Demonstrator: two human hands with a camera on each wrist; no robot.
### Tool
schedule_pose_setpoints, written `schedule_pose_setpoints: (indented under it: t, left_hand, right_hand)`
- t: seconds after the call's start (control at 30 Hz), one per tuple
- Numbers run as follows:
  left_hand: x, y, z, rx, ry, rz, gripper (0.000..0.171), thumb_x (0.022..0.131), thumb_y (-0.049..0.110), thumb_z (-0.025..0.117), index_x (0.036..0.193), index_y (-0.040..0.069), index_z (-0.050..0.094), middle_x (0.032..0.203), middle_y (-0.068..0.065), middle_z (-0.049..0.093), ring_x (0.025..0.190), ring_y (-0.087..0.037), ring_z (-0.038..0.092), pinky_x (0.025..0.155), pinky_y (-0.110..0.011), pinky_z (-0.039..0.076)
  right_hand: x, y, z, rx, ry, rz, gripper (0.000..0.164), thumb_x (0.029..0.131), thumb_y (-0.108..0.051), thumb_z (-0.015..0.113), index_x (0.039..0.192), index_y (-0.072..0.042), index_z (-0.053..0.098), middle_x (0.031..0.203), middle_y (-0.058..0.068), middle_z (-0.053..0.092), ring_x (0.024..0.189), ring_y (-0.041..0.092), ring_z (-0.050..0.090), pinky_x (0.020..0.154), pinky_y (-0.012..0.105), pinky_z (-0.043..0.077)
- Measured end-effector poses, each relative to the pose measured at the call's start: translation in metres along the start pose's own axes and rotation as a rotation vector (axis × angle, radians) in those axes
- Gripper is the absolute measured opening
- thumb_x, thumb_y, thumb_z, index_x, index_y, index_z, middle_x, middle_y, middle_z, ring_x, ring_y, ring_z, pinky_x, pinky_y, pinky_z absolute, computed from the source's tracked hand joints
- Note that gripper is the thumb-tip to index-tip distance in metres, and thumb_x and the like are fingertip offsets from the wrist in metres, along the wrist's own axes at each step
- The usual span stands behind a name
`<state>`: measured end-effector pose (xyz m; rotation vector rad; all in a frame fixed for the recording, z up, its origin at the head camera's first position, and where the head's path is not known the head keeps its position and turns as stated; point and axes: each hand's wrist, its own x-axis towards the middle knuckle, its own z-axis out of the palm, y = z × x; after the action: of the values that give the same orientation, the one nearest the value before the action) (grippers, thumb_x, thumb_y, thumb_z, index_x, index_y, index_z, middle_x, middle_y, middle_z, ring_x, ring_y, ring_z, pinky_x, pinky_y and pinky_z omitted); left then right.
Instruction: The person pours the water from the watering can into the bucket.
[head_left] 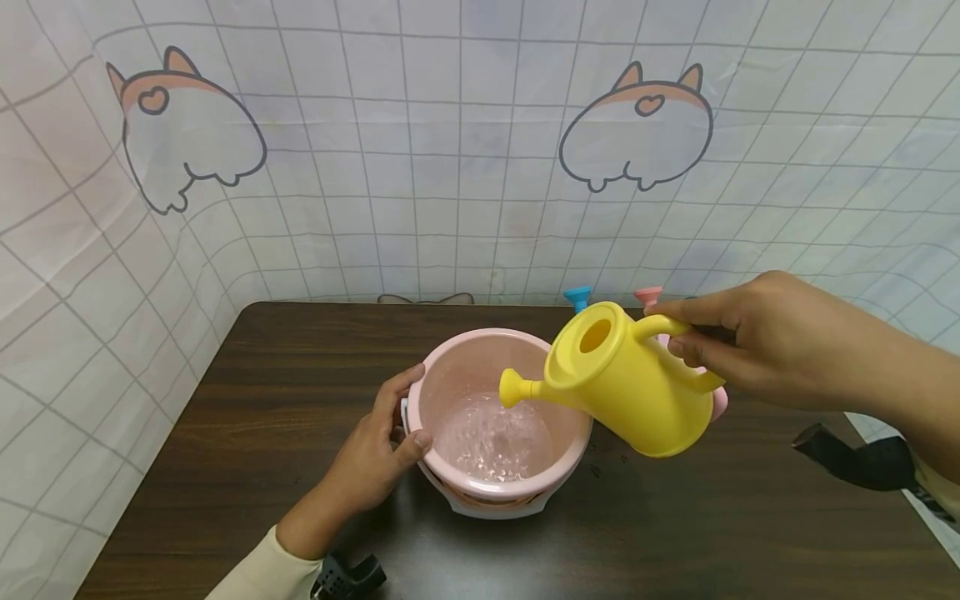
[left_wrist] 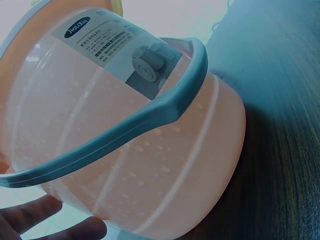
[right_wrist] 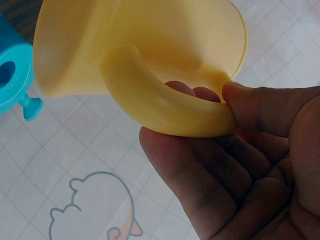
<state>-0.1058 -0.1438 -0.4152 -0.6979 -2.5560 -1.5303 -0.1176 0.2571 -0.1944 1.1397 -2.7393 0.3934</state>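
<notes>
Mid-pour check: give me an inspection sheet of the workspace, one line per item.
Surface: dark wooden table, a few dark specks beside the bucket.
Job's things: yellow watering can tilted, spout over pink bucket; water in the bucket.
Clutter: blue and pink toy cans at the table's back edge, mostly hidden.
Hands: left hand grips the bucket rim; right hand holds the can's handle.
Cables: nothing seen.
Surroundings: checked curtain with cartoon prints.
</notes>
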Motion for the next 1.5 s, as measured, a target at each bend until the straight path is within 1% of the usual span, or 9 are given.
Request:
schedule_pose_setpoints:
  t: [0.1,0.23,0.4,0.47,0.57,0.87,1.1,1.27,1.5]
  left_hand:
    - [0.0,0.0,0.0,0.001,0.0,-0.001,0.072,0.101,0.058,0.054,0.16,0.032,0.022,0.131,-0.013,0.061,0.103,-0.021,0.066,0.084,-0.038,0.054]
    - [0.0,0.0,0.0,0.001,0.003,0.001,0.072,0.101,0.057,0.054,0.16,0.032,0.022,0.13,-0.012,0.061,0.102,-0.02,0.066,0.083,-0.038,0.054]
    - [0.0,-0.001,0.0,0.003,0.004,0.004,0.072,0.101,0.057,0.054,0.161,0.032,0.022,0.13,-0.011,0.061,0.102,-0.019,0.066,0.083,-0.037,0.054]
    - [0.0,-0.001,0.0,0.005,0.004,0.006,0.072,0.101,0.057,0.054,0.161,0.032,0.022,0.131,-0.011,0.06,0.102,-0.019,0.066,0.083,-0.038,0.054]
    - [-0.001,-0.001,0.0,0.004,0.002,0.009,0.072,0.101,0.058,0.054,0.161,0.032,0.022,0.131,-0.012,0.06,0.102,-0.019,0.066,0.083,-0.037,0.054]
    - [-0.001,-0.001,0.001,0.003,0.004,0.014,0.072,0.101,0.057,0.054,0.16,0.032,0.023,0.13,-0.012,0.061,0.101,-0.019,0.066,0.082,-0.037,0.054]
    - [-0.001,-0.001,0.0,0.003,0.006,0.015,0.072,0.101,0.057,0.054,0.16,0.031,0.023,0.131,-0.012,0.06,0.101,-0.019,0.066,0.082,-0.037,0.054]
    - [-0.001,-0.001,0.001,0.004,0.005,0.013,0.072,0.101,0.057,0.054,0.16,0.031,0.023,0.131,-0.012,0.06,0.102,-0.02,0.066,0.082,-0.037,0.055]
    - [0.0,-0.001,0.001,0.009,0.004,0.015,0.072,0.101,0.057,0.054,0.161,0.031,0.022,0.131,-0.012,0.06,0.102,-0.019,0.066,0.082,-0.037,0.055]
  right_hand:
    - [0.0,0.0,-0.001,-0.001,-0.005,0.004,0.04,0.088,-0.008,0.081,0.127,-0.009,0.074,0.084,-0.015,0.07,0.047,-0.005,0.034,0.041,0.018,0.033]
    - [0.001,-0.001,-0.001,0.004,-0.011,0.015,0.039,0.088,-0.008,0.08,0.127,-0.012,0.074,0.091,-0.012,0.073,0.047,-0.004,0.033,0.041,0.019,0.033]
    - [0.001,-0.001,-0.002,0.007,-0.016,0.019,0.04,0.089,-0.009,0.08,0.128,-0.012,0.073,0.108,0.0,0.076,0.046,-0.004,0.031,0.041,0.02,0.032]
    - [0.001,-0.002,-0.002,0.013,-0.021,0.021,0.04,0.089,-0.01,0.08,0.129,-0.011,0.073,0.118,0.005,0.074,0.046,-0.004,0.03,0.04,0.02,0.032]
    - [0.001,-0.003,-0.003,0.021,-0.036,0.034,0.04,0.091,-0.011,0.079,0.131,-0.01,0.071,0.128,0.007,0.069,0.045,-0.003,0.03,0.04,0.021,0.033]
    - [0.003,-0.004,-0.003,0.014,-0.043,0.046,0.039,0.092,-0.012,0.078,0.13,-0.009,0.072,0.128,0.007,0.069,0.045,-0.002,0.03,0.04,0.023,0.034]
    - [0.005,-0.003,-0.003,0.02,-0.039,0.02,0.038,0.091,-0.01,0.079,0.128,-0.008,0.073,0.129,0.007,0.068,0.044,-0.003,0.029,0.039,0.021,0.033]
    - [0.007,-0.004,-0.005,0.017,-0.061,0.028,0.04,0.091,-0.009,0.078,0.13,-0.006,0.071,0.132,0.008,0.067,0.045,-0.002,0.029,0.04,0.023,0.035]
    - [0.01,-0.006,-0.008,0.024,-0.09,0.039,0.039,0.093,-0.01,0.077,0.131,-0.008,0.07,0.132,0.005,0.067,0.043,-0.002,0.028,0.039,0.023,0.034]
